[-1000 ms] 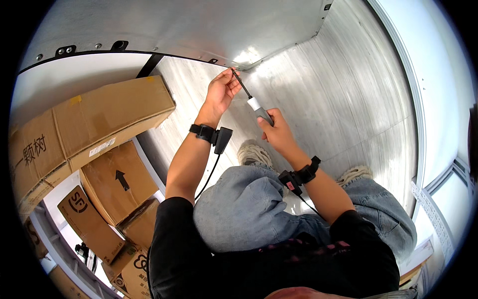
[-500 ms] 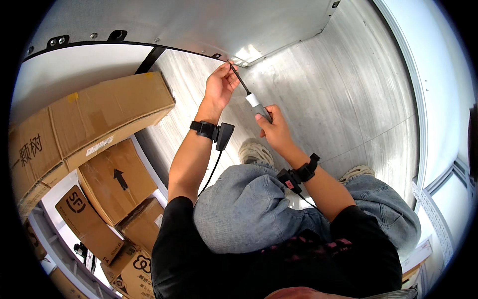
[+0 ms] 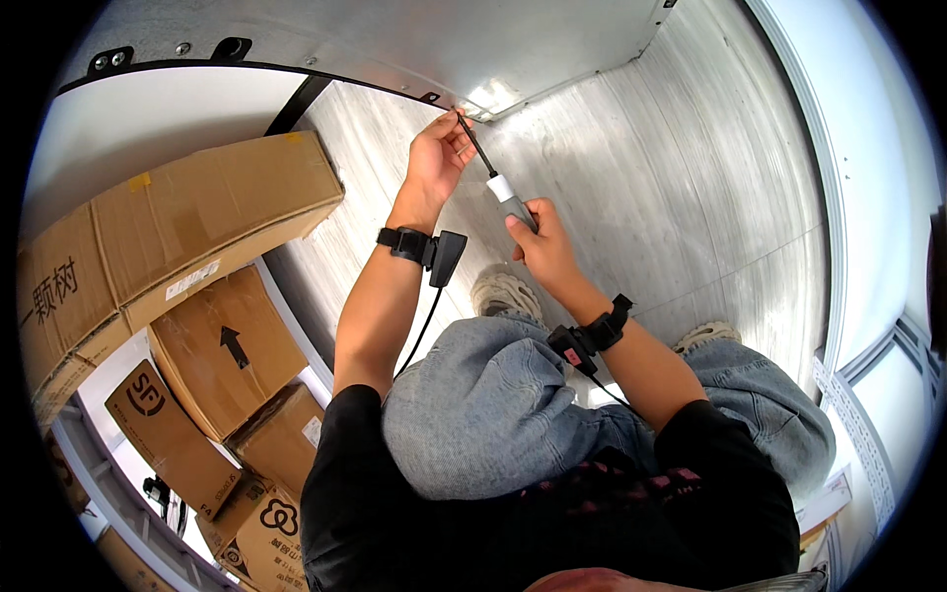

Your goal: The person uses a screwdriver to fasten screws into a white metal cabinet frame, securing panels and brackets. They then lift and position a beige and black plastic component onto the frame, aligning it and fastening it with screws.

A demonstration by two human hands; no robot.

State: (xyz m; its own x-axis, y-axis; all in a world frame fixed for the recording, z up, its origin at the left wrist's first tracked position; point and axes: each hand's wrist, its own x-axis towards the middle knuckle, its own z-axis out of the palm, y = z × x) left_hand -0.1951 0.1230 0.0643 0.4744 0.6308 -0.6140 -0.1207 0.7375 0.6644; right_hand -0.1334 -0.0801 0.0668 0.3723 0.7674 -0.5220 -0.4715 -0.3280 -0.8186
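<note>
My right hand (image 3: pixel 545 243) is wrapped round the grey and white handle of a screwdriver (image 3: pixel 509 200). Its dark shaft slants up and left, to the lower edge of a grey metal panel (image 3: pixel 395 44). At that edge my left hand (image 3: pixel 436 158) pinches thumb and forefinger together beside the screwdriver's tip. Whatever lies between those fingertips is too small to make out. A small black tab (image 3: pixel 429 98) sits on the panel's edge, just left of the fingertips.
Cardboard boxes (image 3: pixel 212 212) are stacked at the left, next to a pale metal frame (image 3: pixel 296 331). Wood-look floor (image 3: pixel 681 187) spreads below and right of the panel. A white wall (image 3: pixel 868 168) curves along the right. Black straps with small devices (image 3: pixel 447 259) and cables sit on both wrists.
Both hands and the screwdriver appear slightly higher in the picture, along with the panel edge, as the view shifts a little. The grips look the same.
</note>
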